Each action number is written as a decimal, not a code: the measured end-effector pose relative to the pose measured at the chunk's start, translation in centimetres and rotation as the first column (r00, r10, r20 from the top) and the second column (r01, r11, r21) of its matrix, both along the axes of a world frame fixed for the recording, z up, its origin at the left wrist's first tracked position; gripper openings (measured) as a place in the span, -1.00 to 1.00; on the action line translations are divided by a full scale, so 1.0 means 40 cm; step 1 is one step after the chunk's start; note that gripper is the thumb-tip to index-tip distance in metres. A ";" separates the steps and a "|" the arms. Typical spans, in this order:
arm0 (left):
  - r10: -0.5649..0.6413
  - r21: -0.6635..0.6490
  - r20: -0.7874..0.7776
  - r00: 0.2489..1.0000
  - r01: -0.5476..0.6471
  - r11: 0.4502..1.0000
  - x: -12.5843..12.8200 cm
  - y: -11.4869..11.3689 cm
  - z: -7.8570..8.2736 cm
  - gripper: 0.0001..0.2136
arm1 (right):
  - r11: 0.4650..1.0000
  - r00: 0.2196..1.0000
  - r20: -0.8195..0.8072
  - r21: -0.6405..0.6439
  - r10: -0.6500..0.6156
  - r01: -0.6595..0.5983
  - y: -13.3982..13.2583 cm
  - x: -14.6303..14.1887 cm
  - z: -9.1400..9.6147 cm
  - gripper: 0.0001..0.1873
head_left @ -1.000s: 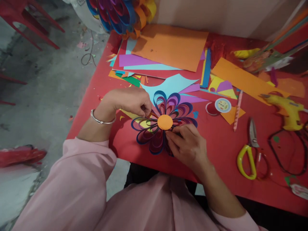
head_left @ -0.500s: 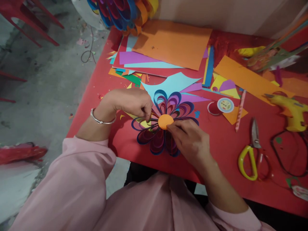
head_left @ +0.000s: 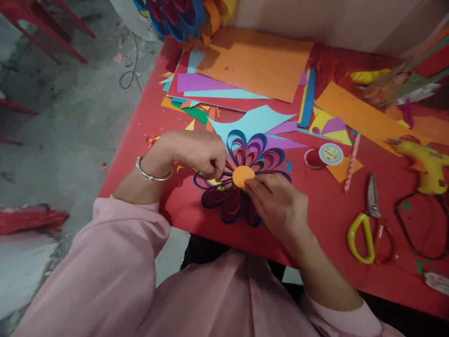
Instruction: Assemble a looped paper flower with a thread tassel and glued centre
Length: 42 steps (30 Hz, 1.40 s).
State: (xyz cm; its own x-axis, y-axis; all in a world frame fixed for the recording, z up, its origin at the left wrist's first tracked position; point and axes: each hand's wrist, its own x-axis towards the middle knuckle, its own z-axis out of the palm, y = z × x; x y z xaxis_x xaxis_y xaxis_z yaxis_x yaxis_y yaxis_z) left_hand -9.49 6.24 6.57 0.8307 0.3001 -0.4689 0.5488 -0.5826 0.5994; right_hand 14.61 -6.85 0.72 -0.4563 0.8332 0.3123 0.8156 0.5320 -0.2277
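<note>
A paper flower point(head_left: 245, 154) of blue, purple and dark red looped petals lies on the red table point(head_left: 315, 220), with an orange paper disc point(head_left: 242, 175) at its centre. My left hand point(head_left: 196, 150), a silver bangle on its wrist, pinches the flower's left petals beside the disc. Over the lower right petals lies my right hand point(head_left: 278, 206), its fingertips pressed together against the disc's lower right edge. Both sleeves are pink.
Sheets of orange, purple and light blue paper point(head_left: 252, 63) are stacked at the back. Yellow-handled scissors point(head_left: 365, 220), a yellow glue gun point(head_left: 426, 164) with its cable, a tape roll point(head_left: 329, 153) and a pencil point(head_left: 351, 161) lie to the right. A finished paper flower point(head_left: 185, 16) hangs over the far left corner.
My right hand's fingertips have moved up from the lower petals to the disc's edge. The left hand has shifted slightly right and keeps its pinch on the left petals.
</note>
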 end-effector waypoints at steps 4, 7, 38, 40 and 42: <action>0.032 -0.005 -0.010 0.999 -0.032 0.999 0.004 0.001 0.001 -0.71 | 0.997 0.999 0.037 0.070 0.032 -0.034 -0.006 -0.001 0.006 -0.86; 0.081 -0.030 -0.001 0.997 -0.081 0.996 0.003 0.004 0.000 -0.73 | 0.978 0.989 0.118 0.178 0.092 -0.112 -0.009 -0.002 0.015 -0.84; 0.191 0.238 0.137 0.972 -0.219 0.946 -0.018 0.037 -0.007 -0.74 | 0.867 0.959 0.161 0.412 0.234 -0.281 -0.015 0.018 -0.009 -0.82; 0.231 0.273 0.172 0.958 -0.272 0.923 -0.009 0.036 -0.010 -0.74 | 0.871 0.959 0.159 0.403 0.236 -0.281 -0.017 0.018 -0.010 -0.82; 0.268 0.302 0.217 0.939 -0.325 0.896 -0.001 0.036 -0.016 -0.75 | 0.875 0.958 0.154 0.391 0.244 -0.285 -0.018 0.018 -0.012 -0.81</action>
